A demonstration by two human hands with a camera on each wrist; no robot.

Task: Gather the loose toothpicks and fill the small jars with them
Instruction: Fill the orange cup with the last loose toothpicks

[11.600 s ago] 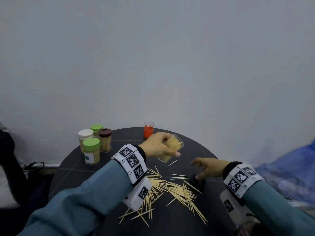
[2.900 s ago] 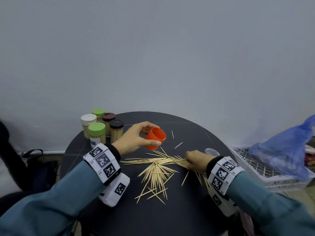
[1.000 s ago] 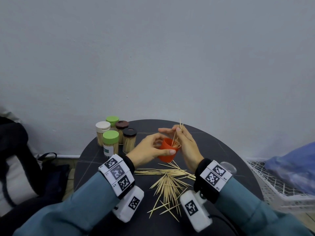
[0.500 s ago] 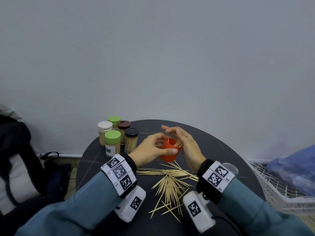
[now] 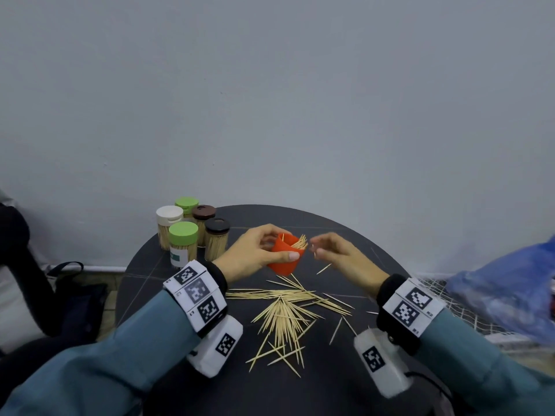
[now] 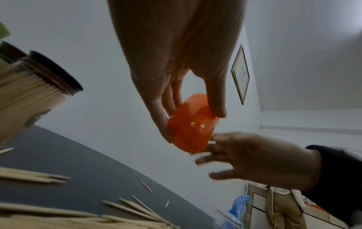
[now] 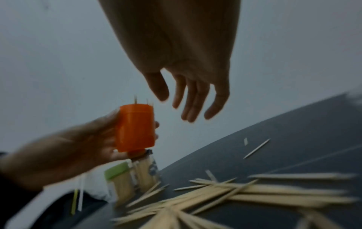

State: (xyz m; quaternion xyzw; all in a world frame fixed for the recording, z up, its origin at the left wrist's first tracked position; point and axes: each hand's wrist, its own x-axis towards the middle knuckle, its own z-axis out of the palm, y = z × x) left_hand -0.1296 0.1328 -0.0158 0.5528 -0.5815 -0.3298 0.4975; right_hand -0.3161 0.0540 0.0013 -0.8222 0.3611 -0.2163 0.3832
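We see a plain grey wall point(image 5: 270, 100) behind our round dark table point(image 5: 345, 235), and a framed picture point(image 6: 240, 74) hanging on another wall.

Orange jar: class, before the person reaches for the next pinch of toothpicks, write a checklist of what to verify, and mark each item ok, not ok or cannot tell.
1. Left hand grips the orange jar firmly: ok.
2. Jar mouth faces up, clear of fingers: ok, though it tilts slightly.
3. Toothpicks in the jar have settled inside: not ok, tips stick out over the rim.
4. Right hand is free: ok, fingers relaxed and holding nothing.
5. Loose toothpicks remain on the table within reach: ok.
6. Room left in the jar: cannot tell.
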